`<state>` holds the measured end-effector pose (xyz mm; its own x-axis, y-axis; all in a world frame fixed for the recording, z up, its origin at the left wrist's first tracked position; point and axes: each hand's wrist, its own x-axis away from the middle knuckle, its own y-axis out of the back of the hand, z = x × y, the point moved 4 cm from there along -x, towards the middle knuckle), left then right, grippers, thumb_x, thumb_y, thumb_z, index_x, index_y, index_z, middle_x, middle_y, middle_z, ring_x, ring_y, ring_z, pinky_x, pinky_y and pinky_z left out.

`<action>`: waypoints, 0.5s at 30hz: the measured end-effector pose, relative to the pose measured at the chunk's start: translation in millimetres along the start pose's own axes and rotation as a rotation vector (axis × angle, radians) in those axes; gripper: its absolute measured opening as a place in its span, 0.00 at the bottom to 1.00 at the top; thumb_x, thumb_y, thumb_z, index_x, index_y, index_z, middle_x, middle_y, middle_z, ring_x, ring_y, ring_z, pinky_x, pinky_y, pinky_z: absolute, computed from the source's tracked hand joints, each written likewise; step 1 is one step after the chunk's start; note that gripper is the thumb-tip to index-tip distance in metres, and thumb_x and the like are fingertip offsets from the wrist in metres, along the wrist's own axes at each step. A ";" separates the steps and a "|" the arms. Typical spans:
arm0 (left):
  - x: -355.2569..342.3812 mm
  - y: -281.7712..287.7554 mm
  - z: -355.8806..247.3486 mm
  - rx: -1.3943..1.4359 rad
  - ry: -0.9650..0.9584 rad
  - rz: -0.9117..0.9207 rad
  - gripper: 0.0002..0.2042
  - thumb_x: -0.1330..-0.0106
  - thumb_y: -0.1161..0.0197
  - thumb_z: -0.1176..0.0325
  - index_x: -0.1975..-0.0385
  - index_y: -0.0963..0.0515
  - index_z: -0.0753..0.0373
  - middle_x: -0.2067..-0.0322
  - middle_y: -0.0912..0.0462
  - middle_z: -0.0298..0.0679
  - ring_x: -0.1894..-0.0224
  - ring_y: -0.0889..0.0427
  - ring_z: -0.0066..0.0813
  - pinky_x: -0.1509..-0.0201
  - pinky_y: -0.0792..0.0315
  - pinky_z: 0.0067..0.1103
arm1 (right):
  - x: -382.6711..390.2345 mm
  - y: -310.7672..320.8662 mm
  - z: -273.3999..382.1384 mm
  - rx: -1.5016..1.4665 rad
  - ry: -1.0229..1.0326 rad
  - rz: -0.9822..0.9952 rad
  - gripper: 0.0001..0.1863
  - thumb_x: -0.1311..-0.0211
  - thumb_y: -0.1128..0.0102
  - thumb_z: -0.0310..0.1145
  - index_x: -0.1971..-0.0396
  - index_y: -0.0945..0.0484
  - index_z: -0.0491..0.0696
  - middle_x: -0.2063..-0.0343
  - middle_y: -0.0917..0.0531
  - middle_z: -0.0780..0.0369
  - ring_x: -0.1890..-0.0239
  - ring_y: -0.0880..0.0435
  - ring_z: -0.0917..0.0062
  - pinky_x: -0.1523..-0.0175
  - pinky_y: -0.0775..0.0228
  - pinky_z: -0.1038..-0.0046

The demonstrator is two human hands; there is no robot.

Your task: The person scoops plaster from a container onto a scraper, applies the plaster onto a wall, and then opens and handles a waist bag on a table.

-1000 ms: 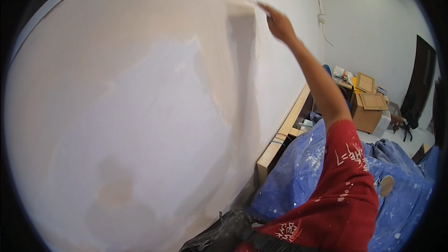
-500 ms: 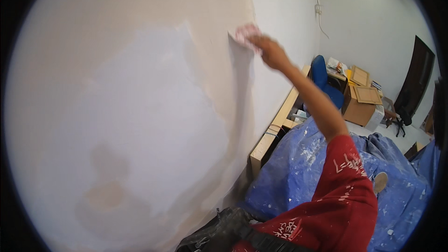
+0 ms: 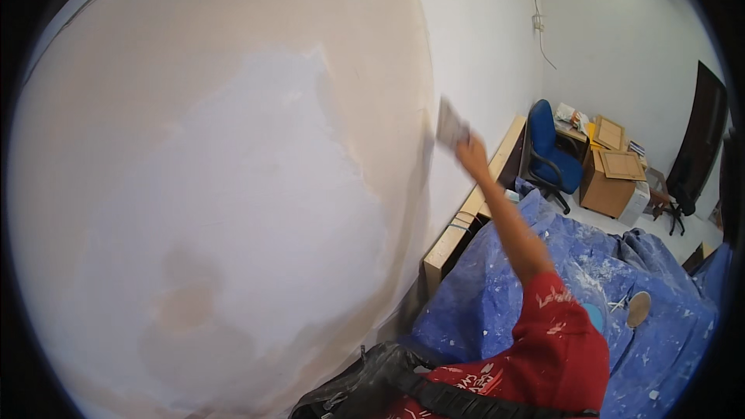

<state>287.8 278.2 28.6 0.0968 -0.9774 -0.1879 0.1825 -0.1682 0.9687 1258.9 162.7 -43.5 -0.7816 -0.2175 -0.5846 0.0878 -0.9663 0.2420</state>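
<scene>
My right hand [image 3: 472,154] is closed around a thin, flat, pale putty scraper [image 3: 450,122], slightly blurred. The scraper is off to the right of the beige patch's edge, close to the wall; whether it touches cannot be made out. In front of me the white wall [image 3: 272,178] carries a broad band of beige filler [image 3: 372,70] curving over the top and down the right side. A smaller beige spot [image 3: 186,306] shows low on the left. My right arm, in a red sleeve spotted with white, reaches out and up. My left hand is out of sight.
A blue plastic sheet [image 3: 497,279] with white splashes covers things at the right, with a round tan disc [image 3: 639,309] on it. Along the wall runs a wooden frame [image 3: 458,237]. Farther back are a blue chair [image 3: 543,132] and a cardboard box [image 3: 608,190]. A black bag [image 3: 349,380] hangs near me.
My right hand has come down and slightly right with the scraper, from the beige band to beside its right edge. The scraper has turned to show its flat face. The view has shifted slightly.
</scene>
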 end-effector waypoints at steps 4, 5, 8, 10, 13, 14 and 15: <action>3.1 1.8 -1.1 -0.040 0.069 -0.003 0.25 0.33 0.50 0.43 0.47 0.22 0.52 0.63 0.18 0.56 0.65 0.19 0.58 0.62 0.28 0.45 | -138.2 66.1 161.9 0.142 0.487 -0.327 0.23 0.42 0.55 0.29 0.44 0.26 0.48 0.57 0.19 0.46 0.52 0.21 0.50 0.47 0.30 0.56; 5.1 5.3 -3.9 -0.056 0.097 -0.005 0.26 0.34 0.51 0.40 0.48 0.22 0.53 0.63 0.17 0.55 0.64 0.19 0.59 0.61 0.28 0.45 | -164.3 72.9 190.6 0.231 0.399 -0.277 0.24 0.41 0.55 0.28 0.44 0.26 0.54 0.58 0.17 0.48 0.53 0.20 0.52 0.47 0.29 0.56; -13.5 -26.6 25.2 -0.085 0.056 -0.078 0.28 0.35 0.51 0.38 0.48 0.21 0.53 0.63 0.17 0.55 0.64 0.19 0.61 0.61 0.28 0.45 | -217.1 83.5 236.2 0.290 0.530 -0.259 0.24 0.40 0.56 0.28 0.43 0.26 0.57 0.56 0.17 0.50 0.53 0.20 0.54 0.47 0.29 0.58; -16.0 -23.5 18.3 -0.092 0.105 -0.027 0.28 0.35 0.51 0.38 0.48 0.22 0.54 0.61 0.17 0.55 0.63 0.20 0.61 0.60 0.28 0.45 | -232.4 74.8 239.6 0.312 0.585 -0.114 0.24 0.39 0.57 0.27 0.43 0.25 0.58 0.55 0.18 0.52 0.52 0.20 0.55 0.46 0.29 0.60; -13.9 -11.3 1.3 -0.088 0.144 0.041 0.28 0.34 0.51 0.40 0.46 0.23 0.55 0.59 0.18 0.57 0.60 0.20 0.60 0.58 0.28 0.45 | -211.7 61.0 202.0 0.275 0.563 -0.134 0.25 0.38 0.56 0.25 0.42 0.26 0.59 0.56 0.17 0.52 0.54 0.18 0.60 0.49 0.28 0.64; -12.4 -10.4 -6.5 -0.067 0.126 0.059 0.27 0.34 0.50 0.42 0.46 0.23 0.56 0.58 0.19 0.58 0.59 0.20 0.60 0.56 0.29 0.44 | -200.1 60.0 178.8 0.276 0.638 -0.168 0.25 0.38 0.54 0.25 0.42 0.26 0.61 0.59 0.16 0.51 0.58 0.17 0.60 0.51 0.27 0.64; -8.5 -4.5 -9.0 -0.079 0.124 0.062 0.27 0.34 0.50 0.42 0.46 0.23 0.56 0.58 0.19 0.58 0.59 0.20 0.60 0.56 0.29 0.44 | -177.7 47.3 158.0 0.241 0.567 -0.107 0.25 0.39 0.53 0.24 0.42 0.26 0.61 0.65 0.16 0.50 0.65 0.17 0.59 0.56 0.26 0.64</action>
<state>295.0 288.5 24.3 0.2297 -0.9615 -0.1511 0.2478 -0.0923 0.9644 1304.4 177.5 194.2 -0.3234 -0.2246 -0.9192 -0.1660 -0.9429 0.2887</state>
